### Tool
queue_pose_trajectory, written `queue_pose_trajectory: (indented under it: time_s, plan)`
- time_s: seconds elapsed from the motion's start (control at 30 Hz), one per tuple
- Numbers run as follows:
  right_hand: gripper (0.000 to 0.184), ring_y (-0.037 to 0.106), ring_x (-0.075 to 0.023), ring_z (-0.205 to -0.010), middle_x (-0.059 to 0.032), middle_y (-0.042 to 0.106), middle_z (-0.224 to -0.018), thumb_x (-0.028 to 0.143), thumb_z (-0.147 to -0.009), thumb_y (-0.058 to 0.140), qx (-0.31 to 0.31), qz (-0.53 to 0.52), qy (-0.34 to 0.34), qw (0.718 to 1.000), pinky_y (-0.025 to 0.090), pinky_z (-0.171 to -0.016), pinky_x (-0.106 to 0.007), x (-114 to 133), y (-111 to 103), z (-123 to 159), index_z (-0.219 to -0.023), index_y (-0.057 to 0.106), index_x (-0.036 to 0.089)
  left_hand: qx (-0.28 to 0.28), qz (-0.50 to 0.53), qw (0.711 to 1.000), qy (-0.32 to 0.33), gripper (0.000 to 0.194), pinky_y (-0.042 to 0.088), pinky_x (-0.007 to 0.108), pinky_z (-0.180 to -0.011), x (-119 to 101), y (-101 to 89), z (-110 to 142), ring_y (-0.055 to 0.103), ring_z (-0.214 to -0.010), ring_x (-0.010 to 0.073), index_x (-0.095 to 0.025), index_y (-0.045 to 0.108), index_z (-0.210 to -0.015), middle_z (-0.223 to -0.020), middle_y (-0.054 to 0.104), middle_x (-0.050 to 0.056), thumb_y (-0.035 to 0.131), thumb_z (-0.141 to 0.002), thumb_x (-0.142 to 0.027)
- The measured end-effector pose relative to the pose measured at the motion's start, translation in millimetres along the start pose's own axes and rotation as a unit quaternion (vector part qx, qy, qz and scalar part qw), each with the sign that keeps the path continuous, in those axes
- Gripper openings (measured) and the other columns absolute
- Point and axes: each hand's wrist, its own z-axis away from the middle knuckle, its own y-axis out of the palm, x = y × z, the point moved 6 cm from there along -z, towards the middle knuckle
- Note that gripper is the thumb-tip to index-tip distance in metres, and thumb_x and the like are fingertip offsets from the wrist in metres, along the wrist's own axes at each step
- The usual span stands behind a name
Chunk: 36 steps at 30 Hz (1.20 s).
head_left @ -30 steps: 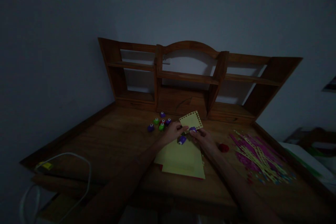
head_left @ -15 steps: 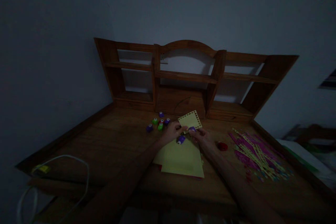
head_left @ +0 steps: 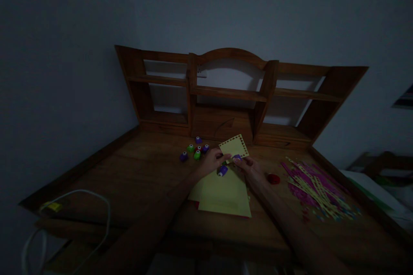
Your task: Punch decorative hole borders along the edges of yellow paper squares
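Note:
My left hand (head_left: 211, 161) pinches the left edge of a small yellow card (head_left: 232, 146), which is held raised above the desk. Small holes run along the card's top and right edges. In my right hand (head_left: 252, 169) is a purple craft punch (head_left: 237, 157), set at the card's lower edge. A second purple punch (head_left: 222, 171) lies just below my hands on larger yellow sheets of paper (head_left: 222, 197), with a bit of red showing under them. Several more punches (head_left: 197, 154) in green, purple and red stand to the left of my left hand.
A wooden desk with a shelf unit (head_left: 226, 92) stands against the wall. On the right lie a round red object (head_left: 273, 178) and a pile of pink and yellow punched paper strips (head_left: 318, 189) with scraps. A white cable (head_left: 97, 195) loops at the front left.
Both hands stay almost in place, with the card and punch held together. The purple punch at the card's edge has shifted or tilted very slightly.

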Motion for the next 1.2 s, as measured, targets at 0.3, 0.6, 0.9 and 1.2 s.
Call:
queue_pose_trajectory:
  time_s: [0.3,0.6,0.9,1.2]
  plan:
    - [0.037,0.062,-0.0195,-0.072,-0.0046,0.071,-0.083,0.042,-0.062,0.085,0.009,-0.019,-0.012,1.0,0.047,-0.066,-0.03,-2.8,-1.1,1.1,-0.086,0.071,0.018,0.006,-0.015,1.0,-0.01,0.04,0.049,0.024,-0.063,-3.2,0.7,0.9,0.064,-0.073,0.0185,-0.01,0.074,-0.086,-0.084,0.073,0.01,0.062,-0.084,-0.048]
    - [0.035,0.067,-0.0239,-0.084,-0.0068,0.074,-0.095,0.038,-0.062,0.085,0.039,-0.065,-0.009,0.997,0.049,-0.079,-0.035,1.8,6.5,3.8,-0.088,0.073,0.019,0.052,-0.005,0.999,-0.013,0.044,0.043,0.022,-0.056,-11.5,9.8,3.5,0.056,-0.061,0.0129,-0.009,0.07,-0.075,-0.072,0.066,0.006,0.058,-0.084,-0.051]
    - [0.042,0.063,-0.0212,-0.066,-0.0034,0.069,-0.07,0.048,-0.054,0.087,0.001,0.001,0.013,1.0,0.046,-0.062,-0.032,3.1,7.1,7.9,-0.078,0.07,0.018,0.012,-0.052,0.998,-0.035,0.052,0.036,0.021,-0.05,-3.2,0.6,2.8,0.048,-0.055,0.0119,-0.011,0.062,-0.06,-0.056,0.056,0.001,0.057,-0.083,-0.057]
    - [0.04,0.049,-0.0117,-0.055,0.001,0.061,-0.065,0.045,-0.057,0.086,0.02,0.012,-0.003,1.0,0.035,-0.052,-0.025,6.1,17.5,7.9,-0.078,0.067,0.017,0.001,-0.046,0.998,-0.03,0.047,0.045,0.025,-0.061,-13.9,-4.6,4.3,0.058,-0.069,0.0177,-0.011,0.068,-0.068,-0.067,0.065,0.005,0.057,-0.085,-0.053]
